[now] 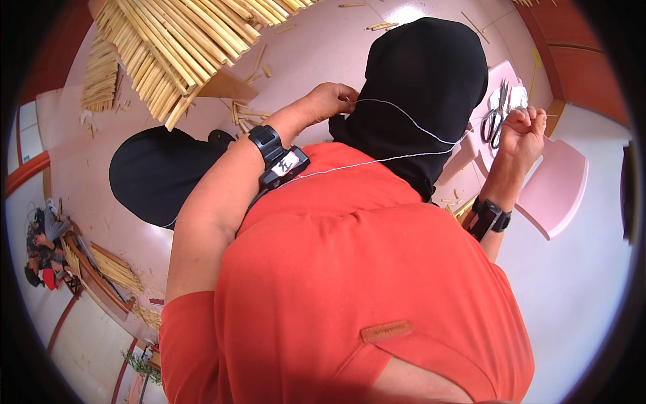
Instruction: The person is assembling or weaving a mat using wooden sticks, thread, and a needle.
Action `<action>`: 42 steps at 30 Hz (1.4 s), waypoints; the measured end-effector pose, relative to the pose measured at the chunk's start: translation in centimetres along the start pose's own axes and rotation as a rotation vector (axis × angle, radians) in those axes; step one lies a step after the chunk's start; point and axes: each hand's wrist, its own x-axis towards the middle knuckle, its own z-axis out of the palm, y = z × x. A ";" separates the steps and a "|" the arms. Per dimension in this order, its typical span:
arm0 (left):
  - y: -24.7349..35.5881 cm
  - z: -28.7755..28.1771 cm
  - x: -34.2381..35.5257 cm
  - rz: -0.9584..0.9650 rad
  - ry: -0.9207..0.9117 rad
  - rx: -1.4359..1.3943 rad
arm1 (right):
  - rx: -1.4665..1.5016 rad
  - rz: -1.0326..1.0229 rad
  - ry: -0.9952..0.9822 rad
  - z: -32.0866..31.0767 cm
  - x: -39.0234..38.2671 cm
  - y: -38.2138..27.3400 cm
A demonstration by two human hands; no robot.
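Observation:
My left hand (330,101) is closed by my black-clad knee, its fingertips pinching a white thread (404,110). From there the thread arcs over the black trouser leg (424,74), turns back near its right side and crosses my lap toward my left wrist. Out to the right, my right hand (523,138) is raised with its fingers curled together. A thin pale sliver shows beside those fingertips, too small to name. Between that hand and my knee, scissors (496,118) with black handles lie on a pink plastic stool (474,138).
A woven mat of straw-coloured sticks (178,50) hangs over the upper left. Cut stick pieces (249,114) litter the pink floor (323,34). A pink chair part (555,192) stands at the right. Far left, another person (47,239) sits near a wooden bench (101,276) with more sticks.

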 end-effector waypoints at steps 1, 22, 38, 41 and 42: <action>0.6 0.0 -0.5 -0.012 0.007 0.073 | -0.026 0.021 -0.068 1.4 -0.5 0.1; 9.8 -4.7 -29.6 -0.089 0.656 0.544 | -0.624 1.014 -0.949 19.2 -15.2 14.8; 7.9 -0.7 -23.9 0.049 0.569 -0.712 | -0.779 0.584 -0.787 19.2 -12.5 11.9; 8.9 0.4 -21.5 0.114 0.388 -1.138 | -0.885 0.192 -1.122 18.8 -14.3 13.2; 8.7 0.7 -20.9 0.185 0.392 -1.183 | -0.873 0.102 -1.293 19.2 -14.5 13.3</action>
